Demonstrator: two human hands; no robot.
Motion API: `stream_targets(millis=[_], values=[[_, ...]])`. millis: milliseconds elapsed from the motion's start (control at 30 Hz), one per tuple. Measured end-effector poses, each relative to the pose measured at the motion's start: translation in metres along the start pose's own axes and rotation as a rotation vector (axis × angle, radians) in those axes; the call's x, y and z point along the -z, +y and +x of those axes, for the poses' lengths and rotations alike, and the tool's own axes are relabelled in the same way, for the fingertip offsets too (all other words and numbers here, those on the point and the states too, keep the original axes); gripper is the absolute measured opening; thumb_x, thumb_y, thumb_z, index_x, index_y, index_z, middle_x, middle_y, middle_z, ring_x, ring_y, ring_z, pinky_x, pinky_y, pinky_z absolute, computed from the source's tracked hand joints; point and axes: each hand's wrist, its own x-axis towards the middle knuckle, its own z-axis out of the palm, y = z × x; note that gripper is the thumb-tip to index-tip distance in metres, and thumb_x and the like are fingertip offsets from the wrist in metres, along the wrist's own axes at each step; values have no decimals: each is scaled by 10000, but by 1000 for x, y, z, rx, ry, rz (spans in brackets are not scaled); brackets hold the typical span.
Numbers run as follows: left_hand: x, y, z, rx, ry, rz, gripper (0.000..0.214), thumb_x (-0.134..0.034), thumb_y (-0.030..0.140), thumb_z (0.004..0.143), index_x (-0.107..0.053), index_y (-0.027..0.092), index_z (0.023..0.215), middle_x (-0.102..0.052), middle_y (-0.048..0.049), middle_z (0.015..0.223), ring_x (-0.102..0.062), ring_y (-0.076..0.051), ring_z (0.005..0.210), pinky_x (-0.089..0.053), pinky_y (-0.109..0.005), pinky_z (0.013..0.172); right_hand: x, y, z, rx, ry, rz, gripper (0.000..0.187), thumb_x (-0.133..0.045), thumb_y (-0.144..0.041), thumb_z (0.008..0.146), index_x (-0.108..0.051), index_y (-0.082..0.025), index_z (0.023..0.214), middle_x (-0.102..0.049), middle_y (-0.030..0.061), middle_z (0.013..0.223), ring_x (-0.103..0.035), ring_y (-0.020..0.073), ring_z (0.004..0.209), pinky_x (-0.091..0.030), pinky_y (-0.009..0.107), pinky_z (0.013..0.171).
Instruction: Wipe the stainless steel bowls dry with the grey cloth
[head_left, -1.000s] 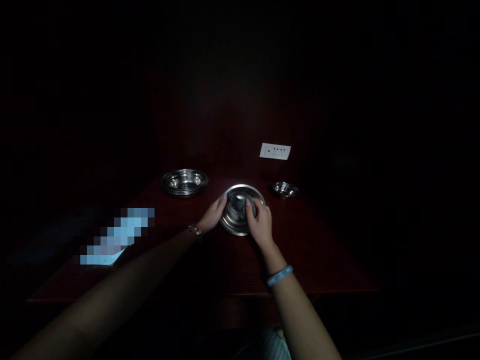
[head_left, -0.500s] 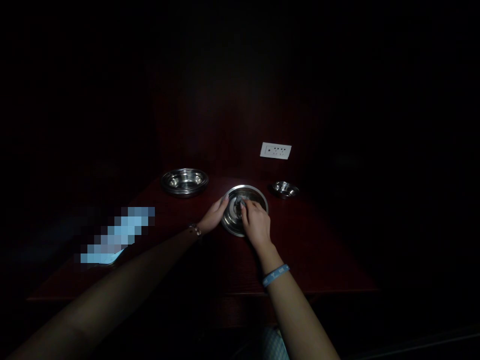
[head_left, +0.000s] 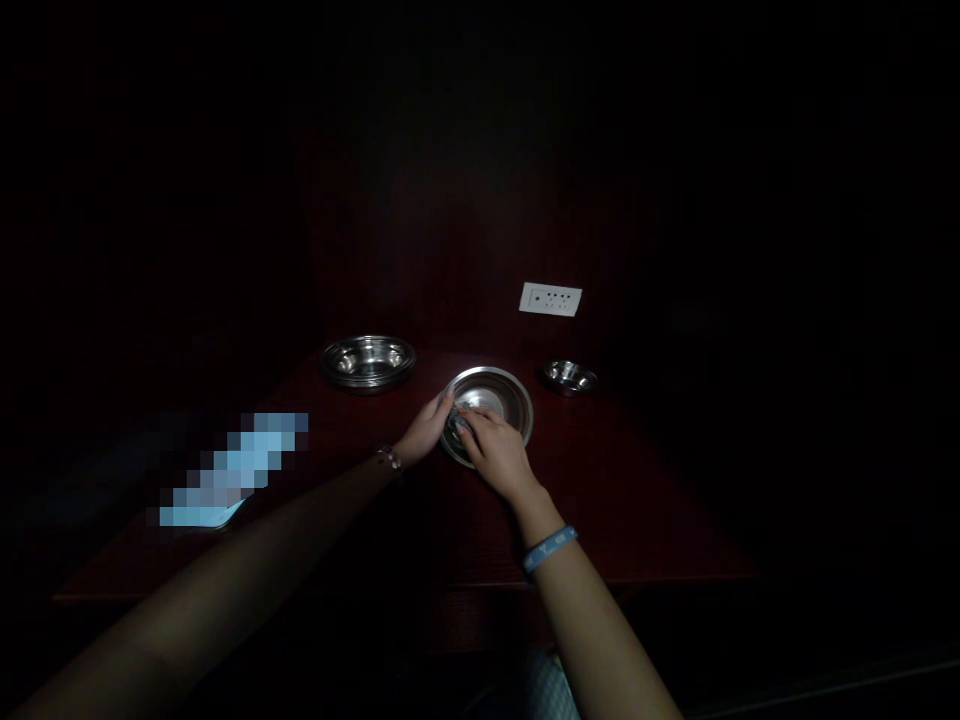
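Head view: the round, shiny stainless-steel dish (head_left: pixel 501 392) is lying flat on the dark red wooden table (head_left: pixel 637 500), at its centre. The left hand (head_left: pixel 426 430) is pinching the rim at 9 o'clock. The right hand (head_left: pixel 496 455) is covering the 6 o'clock edge, with its fingers closing on a small grey wad (head_left: pixel 457 425) inside the dish. A wide steel bowl (head_left: pixel 367 360) is standing at 10 o'clock.
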Motion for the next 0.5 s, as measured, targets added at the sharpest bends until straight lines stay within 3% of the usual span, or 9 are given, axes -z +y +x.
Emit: stream_targets(millis=[267,500], values=[[1,0,1,-38,0,21,730,-411,690,924,-623,101,1299,-690,-140,1326,-570,-272,1327,-376,-383,1171,3,-1,1,15,3,56,288,-451,-291,1024,-654,-178,1195,-698,120,1225,-652,231,1171,-510,393,1057],[-1,-1,2,-34,9,-6,768,-428,718,902,-620,95,1309,-660,-158,1370,-578,-278,1321,-366,-390,1179,0,0,1,14,18,57,359,-410,-316,1035,-631,-184,1285,-687,120,1304,-592,225,1293,-471,404,1123]])
